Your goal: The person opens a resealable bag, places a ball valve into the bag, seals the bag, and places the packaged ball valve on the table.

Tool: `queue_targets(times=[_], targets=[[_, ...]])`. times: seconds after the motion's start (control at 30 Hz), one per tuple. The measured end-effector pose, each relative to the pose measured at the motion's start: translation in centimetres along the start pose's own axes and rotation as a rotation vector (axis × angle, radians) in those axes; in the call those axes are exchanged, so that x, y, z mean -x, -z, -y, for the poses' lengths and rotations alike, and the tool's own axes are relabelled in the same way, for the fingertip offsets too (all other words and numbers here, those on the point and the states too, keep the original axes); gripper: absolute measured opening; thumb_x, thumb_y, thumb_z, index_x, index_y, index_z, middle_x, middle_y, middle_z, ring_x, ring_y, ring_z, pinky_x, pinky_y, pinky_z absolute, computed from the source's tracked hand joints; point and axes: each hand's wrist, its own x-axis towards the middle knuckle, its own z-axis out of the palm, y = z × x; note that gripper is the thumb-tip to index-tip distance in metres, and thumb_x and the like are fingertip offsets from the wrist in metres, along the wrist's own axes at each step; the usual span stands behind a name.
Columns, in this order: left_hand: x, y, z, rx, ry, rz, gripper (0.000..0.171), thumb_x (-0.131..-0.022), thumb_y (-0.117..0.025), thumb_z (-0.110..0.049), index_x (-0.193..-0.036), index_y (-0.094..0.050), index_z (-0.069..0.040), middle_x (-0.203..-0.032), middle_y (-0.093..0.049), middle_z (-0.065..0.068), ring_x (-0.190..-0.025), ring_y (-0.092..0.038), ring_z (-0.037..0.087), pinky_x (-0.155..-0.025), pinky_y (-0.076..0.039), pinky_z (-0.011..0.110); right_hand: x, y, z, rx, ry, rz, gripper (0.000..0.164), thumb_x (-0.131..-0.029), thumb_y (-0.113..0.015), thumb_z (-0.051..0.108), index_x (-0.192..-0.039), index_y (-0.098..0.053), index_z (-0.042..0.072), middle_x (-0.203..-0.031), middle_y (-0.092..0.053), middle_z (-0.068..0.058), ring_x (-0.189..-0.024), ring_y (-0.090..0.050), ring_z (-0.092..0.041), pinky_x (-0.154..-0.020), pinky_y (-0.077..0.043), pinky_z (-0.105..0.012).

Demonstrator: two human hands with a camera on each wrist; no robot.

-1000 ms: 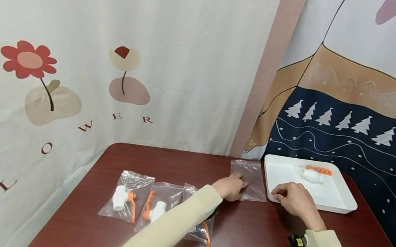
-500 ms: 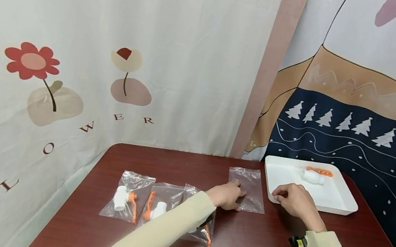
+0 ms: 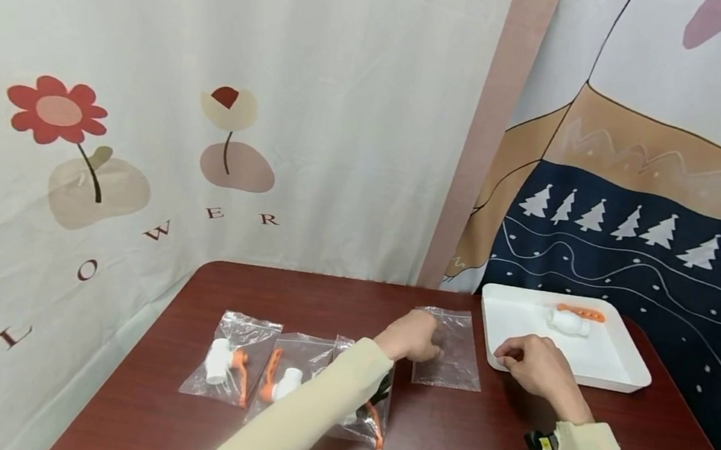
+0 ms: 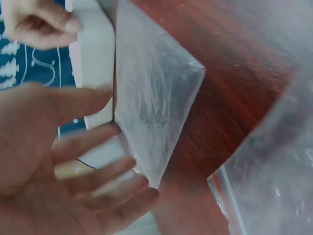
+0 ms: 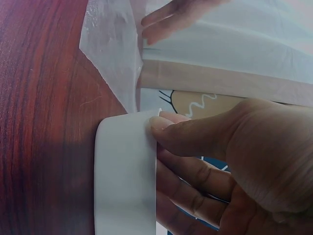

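Observation:
In the head view my left hand [image 3: 413,335] is over the left edge of a flat, clear zip bag [image 3: 461,354] on the table. The left wrist view shows that hand's fingers loosely extended near the bag [image 4: 156,93], pinching nothing. My right hand [image 3: 536,363] holds the near left rim of a white tray [image 3: 502,332]. In the right wrist view its thumb lies on the rim of the tray [image 5: 124,171], and the other fingers lie on the inner side. Inside the tray is a white plastic valve [image 3: 568,322] with an orange handle [image 3: 582,312].
Left of the flat bag lie three clear zip bags, each with a white and orange valve: the left bag [image 3: 225,358], the middle bag [image 3: 307,350] and the right bag [image 3: 346,345], partly hidden by the left sleeve. A printed curtain [image 3: 357,142] hangs behind the brown table [image 3: 441,445].
The flat bag has slid toward the person under my left hand, which then lifted slightly and moved back from the bag's middle. My right hand has stayed on the tray.

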Motion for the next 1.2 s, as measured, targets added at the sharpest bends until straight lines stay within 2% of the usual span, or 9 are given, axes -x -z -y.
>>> queue_targets(times=[0.13,0.2,0.27,0.47,0.6,0.7,0.83,1.03,1.2], targets=[[-1.2,0.0,0.5,0.196,0.156,-0.089,0.032,-0.092,-0.076,-0.028,-0.07,-0.061,-0.009,-0.072,-0.059,0.003,-0.063,-0.051,0.015,-0.057,-0.044,0.028,0.1,0.0,0.0,-0.007,-0.001,-0.002,0.01,-0.089,-0.072,0.009,-0.09,-0.081,0.014,-0.083,-0.077,0.0,-0.076,-0.061,-0.013,-0.069,-0.051,-0.035],[-1.7,0.0,0.7,0.249,0.234,-0.127,0.04,-0.092,-0.076,-0.028,-0.064,-0.052,-0.012,-0.066,-0.05,0.002,-0.058,-0.043,0.016,-0.053,-0.039,0.03,0.1,0.0,0.0,-0.008,0.001,-0.004,0.01,-0.089,-0.072,0.009,-0.09,-0.081,0.013,-0.083,-0.077,0.0,-0.075,-0.061,-0.013,-0.068,-0.051,-0.035],[-2.0,0.0,0.7,0.282,0.297,-0.16,0.04,-0.091,-0.075,-0.026,-0.062,-0.052,-0.013,-0.066,-0.052,0.003,-0.056,-0.043,0.016,-0.051,-0.039,0.031,0.1,0.0,0.0,-0.008,0.004,-0.005,0.01,-0.089,-0.072,0.009,-0.09,-0.08,0.014,-0.083,-0.076,0.0,-0.075,-0.061,-0.013,-0.068,-0.051,-0.035],[-3.2,-0.3,0.6,0.222,0.436,-0.238,0.021,-0.087,-0.076,-0.024,-0.079,-0.072,-0.004,-0.088,-0.07,0.014,-0.07,-0.062,0.022,-0.058,-0.053,0.036,0.2,0.0,-0.1,-0.015,-0.001,-0.003,0.01,-0.089,-0.072,0.008,-0.09,-0.08,0.014,-0.083,-0.076,0.001,-0.074,-0.06,-0.012,-0.067,-0.05,-0.034],[-4.0,-0.7,0.2,0.107,0.535,-0.199,0.044,-0.084,-0.081,-0.041,-0.104,-0.076,-0.002,-0.106,-0.072,0.017,-0.095,-0.069,0.027,-0.076,-0.06,0.038,0.2,-0.1,-0.1,-0.019,-0.012,-0.001,0.011,-0.089,-0.072,0.008,-0.09,-0.081,0.014,-0.084,-0.077,0.0,-0.075,-0.06,-0.013,-0.068,-0.05,-0.035],[-4.6,-1.0,0.2,0.053,0.582,-0.171,0.05,-0.082,-0.083,-0.045,-0.108,-0.076,-0.003,-0.11,-0.072,0.016,-0.101,-0.069,0.027,-0.081,-0.058,0.038,0.2,-0.1,-0.1,-0.022,-0.017,-0.003,0.011,-0.089,-0.072,0.008,-0.09,-0.081,0.014,-0.085,-0.077,0.0,-0.076,-0.061,-0.013,-0.068,-0.051,-0.035],[-5.5,-1.7,0.4,0.051,0.618,-0.158,0.036,-0.082,-0.084,-0.037,-0.103,-0.078,-0.007,-0.107,-0.075,0.011,-0.096,-0.072,0.024,-0.077,-0.06,0.038,0.3,-0.1,-0.1,-0.025,-0.016,-0.008,0.011,-0.089,-0.072,0.008,-0.09,-0.081,0.015,-0.085,-0.077,0.0,-0.077,-0.062,-0.013,-0.069,-0.051,-0.036],[-6.1,-1.9,0.6,0.114,0.646,-0.142,0.026,-0.082,-0.084,-0.027,-0.099,-0.079,-0.007,-0.099,-0.077,0.01,-0.087,-0.073,0.024,-0.07,-0.062,0.038,0.2,-0.1,-0.2,-0.021,-0.006,-0.019,0.011,-0.089,-0.072,0.008,-0.089,-0.081,0.014,-0.084,-0.077,0.0,-0.076,-0.062,-0.014,-0.068,-0.051,-0.036],[-5.8,-1.7,0.3,0.22,0.663,-0.178,0.017,-0.083,-0.081,-0.017,-0.093,-0.077,-0.004,-0.097,-0.076,0.014,-0.083,-0.073,0.026,-0.063,-0.061,0.038,0.2,-0.1,-0.1,-0.025,-0.016,-0.009,0.01,-0.089,-0.072,0.008,-0.09,-0.081,0.014,-0.084,-0.077,0.001,-0.076,-0.061,-0.013,-0.069,-0.051,-0.036]])
